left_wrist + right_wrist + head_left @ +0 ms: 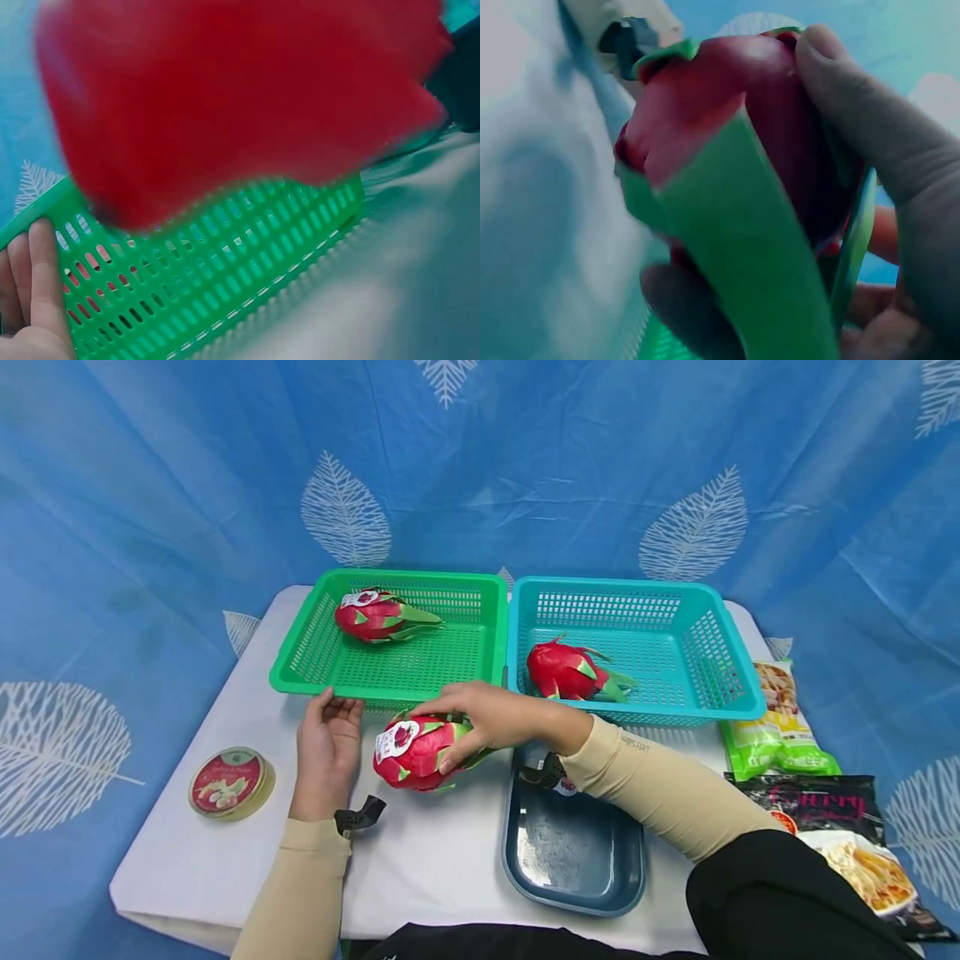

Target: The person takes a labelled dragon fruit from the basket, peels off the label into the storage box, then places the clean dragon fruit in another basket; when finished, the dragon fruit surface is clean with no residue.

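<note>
My right hand (495, 714) grips a red dragon fruit (423, 756) with green scales and a white sticker, above the white table in front of the green basket (420, 577). In the right wrist view the thumb and fingers lie round the dragon fruit (712, 112). My left hand (328, 756) is at the basket's front rim, its fingers touching the wall near the rim in the left wrist view. Another stickered dragon fruit (371, 617) lies inside the green basket. A third dragon fruit (562, 668) lies in the turquoise basket (622, 585).
A dark blue tray (573, 852) stands under my right forearm, which partly hides it; a sticker shows inside. A round red-lidded tin (227, 783) is at the left. Snack bags (783, 727) and a black package (825, 806) lie along the right edge. A blue curtain hangs behind.
</note>
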`<state>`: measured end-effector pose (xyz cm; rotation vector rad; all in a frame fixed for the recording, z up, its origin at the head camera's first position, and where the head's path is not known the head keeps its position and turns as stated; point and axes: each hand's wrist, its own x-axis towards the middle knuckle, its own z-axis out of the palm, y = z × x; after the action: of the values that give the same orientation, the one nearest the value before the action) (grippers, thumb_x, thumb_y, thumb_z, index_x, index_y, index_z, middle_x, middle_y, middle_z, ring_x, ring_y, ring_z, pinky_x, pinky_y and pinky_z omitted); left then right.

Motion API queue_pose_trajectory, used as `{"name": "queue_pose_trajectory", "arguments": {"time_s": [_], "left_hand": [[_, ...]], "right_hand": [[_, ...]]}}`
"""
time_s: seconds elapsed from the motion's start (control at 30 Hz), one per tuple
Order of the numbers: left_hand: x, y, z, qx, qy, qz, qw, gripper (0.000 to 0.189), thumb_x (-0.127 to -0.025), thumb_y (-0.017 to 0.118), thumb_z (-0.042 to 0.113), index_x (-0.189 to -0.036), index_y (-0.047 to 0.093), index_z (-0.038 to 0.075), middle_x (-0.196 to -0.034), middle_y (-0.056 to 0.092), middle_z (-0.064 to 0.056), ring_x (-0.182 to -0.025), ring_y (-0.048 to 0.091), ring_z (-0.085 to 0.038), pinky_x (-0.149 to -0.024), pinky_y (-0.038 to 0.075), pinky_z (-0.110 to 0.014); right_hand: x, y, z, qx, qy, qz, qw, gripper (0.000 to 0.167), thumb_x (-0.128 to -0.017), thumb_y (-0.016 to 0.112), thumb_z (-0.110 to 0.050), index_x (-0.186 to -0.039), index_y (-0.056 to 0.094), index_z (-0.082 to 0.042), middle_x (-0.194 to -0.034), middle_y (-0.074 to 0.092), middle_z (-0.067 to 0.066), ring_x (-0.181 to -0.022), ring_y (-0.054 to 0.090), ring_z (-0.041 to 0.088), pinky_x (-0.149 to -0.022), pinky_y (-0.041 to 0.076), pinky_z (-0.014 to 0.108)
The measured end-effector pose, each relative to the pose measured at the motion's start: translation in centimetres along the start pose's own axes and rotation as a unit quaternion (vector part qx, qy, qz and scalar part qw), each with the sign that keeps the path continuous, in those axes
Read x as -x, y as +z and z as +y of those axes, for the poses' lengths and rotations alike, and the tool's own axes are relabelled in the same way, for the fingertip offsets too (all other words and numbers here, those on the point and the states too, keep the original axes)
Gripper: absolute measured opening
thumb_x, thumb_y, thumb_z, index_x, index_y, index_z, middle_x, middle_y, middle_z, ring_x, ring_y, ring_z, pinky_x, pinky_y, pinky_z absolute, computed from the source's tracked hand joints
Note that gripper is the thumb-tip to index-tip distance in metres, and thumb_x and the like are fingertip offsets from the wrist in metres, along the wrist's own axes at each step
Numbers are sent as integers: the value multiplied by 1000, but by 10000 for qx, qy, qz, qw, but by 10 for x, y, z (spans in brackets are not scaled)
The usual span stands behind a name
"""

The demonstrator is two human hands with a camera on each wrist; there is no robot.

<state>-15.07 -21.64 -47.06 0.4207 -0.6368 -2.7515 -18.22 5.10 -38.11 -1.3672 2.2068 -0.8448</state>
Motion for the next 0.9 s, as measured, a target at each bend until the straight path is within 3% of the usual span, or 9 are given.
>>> {"name": "queue_pose_trajectory", "arguments": {"time_s": [0.33, 0.63, 0.77, 0.9], "left_hand": [[-1, -2, 4, -5, -102, -40, 9999, 36, -107, 60, 6, -136, 42, -6, -109, 57, -15, -95, 63, -23, -93, 57, -32], [1, -3, 4, -164, -200, -17, 9997, 32, -109, 56, 8, -136, 44, -5, -110, 58, -15, -95, 64, -23, -93, 57, -32], [1, -2, 4, -265, -239, -70, 9993, 30, -110, 55, 9, -134, 45, -4, -112, 58, -16, -96, 64, -22, -94, 57, -32], [1, -2, 3, -338, -223, -89, 9991, 35, -110, 56, 11, -139, 42, -4, -112, 58, -16, -96, 64, -23, -94, 57, -33]], "right_hand": [[0, 30, 3, -107, 419, 29, 9991, 73, -89, 88, -35, -152, 58, -13, -129, 62, 5, -117, 54, 17, -87, 53, 24], [-10, 38, 10, -286, 244, 37, 9993, 73, -91, 86, -27, -155, 54, -11, -142, 58, 7, -127, 53, 20, -97, 53, 32], [-10, 35, 9, -162, 512, -163, 9984, 76, -94, 84, -28, -159, 48, -12, -151, 54, 6, -135, 49, 20, -105, 48, 32], [-7, 28, 6, -11, 921, -430, 9948, 78, -93, 85, -26, -160, 46, -17, -147, 56, 3, -133, 50, 20, -104, 48, 33]]}}
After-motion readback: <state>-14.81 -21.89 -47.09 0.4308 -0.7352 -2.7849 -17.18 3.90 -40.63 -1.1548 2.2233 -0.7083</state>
